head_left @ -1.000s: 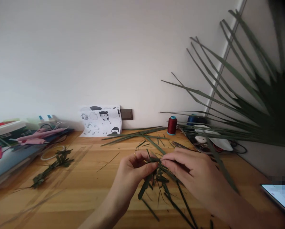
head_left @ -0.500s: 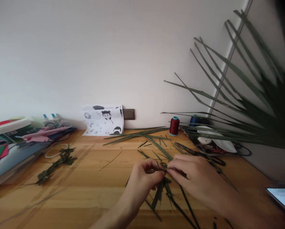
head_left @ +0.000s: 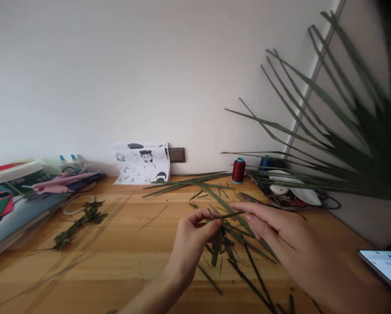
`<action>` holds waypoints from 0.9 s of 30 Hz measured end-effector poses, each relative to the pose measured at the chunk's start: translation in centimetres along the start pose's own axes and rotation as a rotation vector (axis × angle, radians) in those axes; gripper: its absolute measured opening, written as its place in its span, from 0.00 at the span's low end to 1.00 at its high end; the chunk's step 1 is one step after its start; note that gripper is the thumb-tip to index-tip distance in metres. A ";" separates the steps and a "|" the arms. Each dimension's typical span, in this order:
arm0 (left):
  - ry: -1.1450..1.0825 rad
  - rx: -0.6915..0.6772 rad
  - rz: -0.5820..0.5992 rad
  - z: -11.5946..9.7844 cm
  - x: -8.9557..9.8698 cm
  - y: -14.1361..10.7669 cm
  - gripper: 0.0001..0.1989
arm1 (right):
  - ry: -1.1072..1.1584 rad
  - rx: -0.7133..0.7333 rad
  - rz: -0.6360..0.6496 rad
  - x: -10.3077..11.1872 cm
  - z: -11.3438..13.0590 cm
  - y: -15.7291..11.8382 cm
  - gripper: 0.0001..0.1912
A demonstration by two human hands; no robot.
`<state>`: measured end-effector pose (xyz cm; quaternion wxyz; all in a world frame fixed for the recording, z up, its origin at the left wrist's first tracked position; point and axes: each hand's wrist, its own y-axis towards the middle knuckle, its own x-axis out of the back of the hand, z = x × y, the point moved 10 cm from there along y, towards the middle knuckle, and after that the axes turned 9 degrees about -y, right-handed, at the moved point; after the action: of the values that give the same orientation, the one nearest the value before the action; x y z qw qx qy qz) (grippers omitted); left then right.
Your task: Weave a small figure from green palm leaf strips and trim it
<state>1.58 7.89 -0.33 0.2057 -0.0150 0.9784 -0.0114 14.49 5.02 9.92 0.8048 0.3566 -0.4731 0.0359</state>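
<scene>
In the head view, the left hand (head_left: 193, 233) has thumb and forefinger clamped on a leaf piece (head_left: 217, 250), which hangs below the fingertips above the table (head_left: 117, 266), in front of the person. A narrow leaf strip (head_left: 231, 215) runs from that pinch to the right hand (head_left: 280, 233), whose thumb and forefinger appear closed on its other end; the exact contact there is partly hidden.

To do this well, I'd keep the left pinch firm right at the crossing, draw the strip snug with an even pull along its length, and keep it flat; a jerk or twist could split it or loosen the folds.

Counting: 2 hands, 1 strip stretched between them, 1 finished-looking leaf figure (head_left: 73, 229) at the left, 1 fan-shaped palm leaf (head_left: 372, 148) at the right, 1 red spool (head_left: 238, 171), 1 blue spool (head_left: 265, 163), 2 blue-tipped bottles (head_left: 66, 166), 1 pink glue gun (head_left: 56, 182) and 1 phone (head_left: 383, 267). The loose strips (head_left: 185, 182) overlap too much to count.
</scene>
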 end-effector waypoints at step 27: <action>-0.026 -0.037 -0.056 -0.4 -0.3 -1.1 0.05 | -0.091 -0.121 0.002 -3.5 0.0 -0.9 0.10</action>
<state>1.71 6.78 0.18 0.2175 -0.0461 0.9750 0.0009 12.97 5.30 6.67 0.8025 0.3082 -0.5108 -0.0080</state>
